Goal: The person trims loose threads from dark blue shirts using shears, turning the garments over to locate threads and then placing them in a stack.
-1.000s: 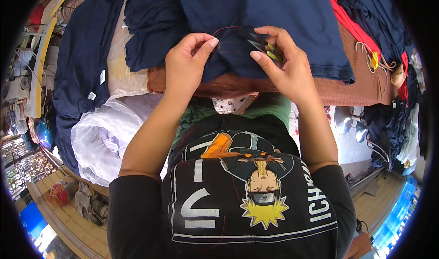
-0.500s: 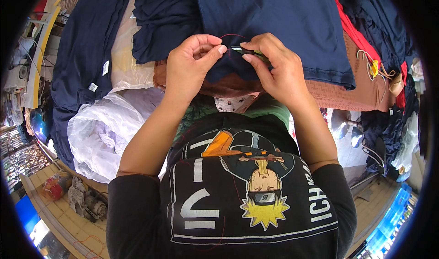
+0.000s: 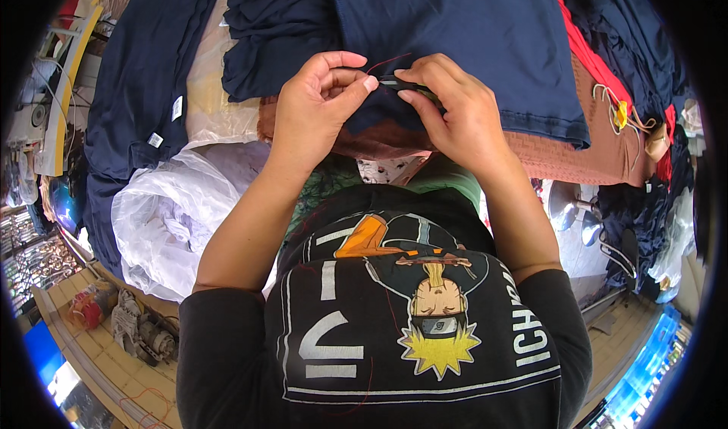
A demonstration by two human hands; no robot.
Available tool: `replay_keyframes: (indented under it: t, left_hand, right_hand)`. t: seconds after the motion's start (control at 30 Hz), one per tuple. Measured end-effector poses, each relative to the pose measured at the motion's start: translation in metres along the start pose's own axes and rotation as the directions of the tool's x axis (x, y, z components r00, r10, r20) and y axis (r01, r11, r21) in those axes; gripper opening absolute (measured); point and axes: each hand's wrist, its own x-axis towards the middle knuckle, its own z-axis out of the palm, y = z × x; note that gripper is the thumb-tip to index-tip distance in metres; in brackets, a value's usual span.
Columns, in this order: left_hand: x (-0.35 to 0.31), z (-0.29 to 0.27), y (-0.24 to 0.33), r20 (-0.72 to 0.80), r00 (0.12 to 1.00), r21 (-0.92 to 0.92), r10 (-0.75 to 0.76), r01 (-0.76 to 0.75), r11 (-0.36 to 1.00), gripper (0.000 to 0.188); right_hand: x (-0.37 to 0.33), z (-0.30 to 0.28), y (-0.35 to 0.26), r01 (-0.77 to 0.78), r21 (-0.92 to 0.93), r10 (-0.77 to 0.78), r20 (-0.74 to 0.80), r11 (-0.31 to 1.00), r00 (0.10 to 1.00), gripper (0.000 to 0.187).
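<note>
Over dark navy cloth (image 3: 462, 27), both my hands are raised close together. My left hand (image 3: 318, 95) pinches with its thumb and a bent finger, the index finger stretched out above them. A fine red thread (image 3: 390, 61) rises from that pinch, slanting up to the right. Between the thumb and fingers of my right hand (image 3: 459, 103) is a small slim dark tool (image 3: 387, 82) with a shiny metal part. Its tip points left, right beside my left thumb; its exact kind is too small to make out.
Brown patterned cloth (image 3: 607, 152) lies beneath the navy pieces, with a red strip (image 3: 588, 46) along the right. White sheer material (image 3: 163, 224) is bunched at the left. A motor-like machine part (image 3: 148, 334) sits on a wooden surface at lower left. Corded ties (image 3: 622, 114) hang at right.
The red thread, which looped in an arc between my hands, now slants straighter up to the right. My hands have shifted only slightly; the right still holds the dark tool.
</note>
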Motion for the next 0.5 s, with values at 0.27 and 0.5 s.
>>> replay_keyframes:
  t: [0.27,0.5]
  left_hand:
    - [0.0,0.001,0.001,-0.016,1.0,0.019,0.01,-0.009,1.0,0.028]
    - [-0.016,-0.041,0.068,0.473,0.622,0.738,-0.624,0.107,0.667,0.022]
  right_hand:
    - [-0.004,-0.006,-0.002,-0.054,0.046,0.052,0.041,0.997,0.998,0.013]
    - [-0.005,-0.007,0.008,0.011,-0.096,-0.013,-0.014,0.995,1.0,0.013]
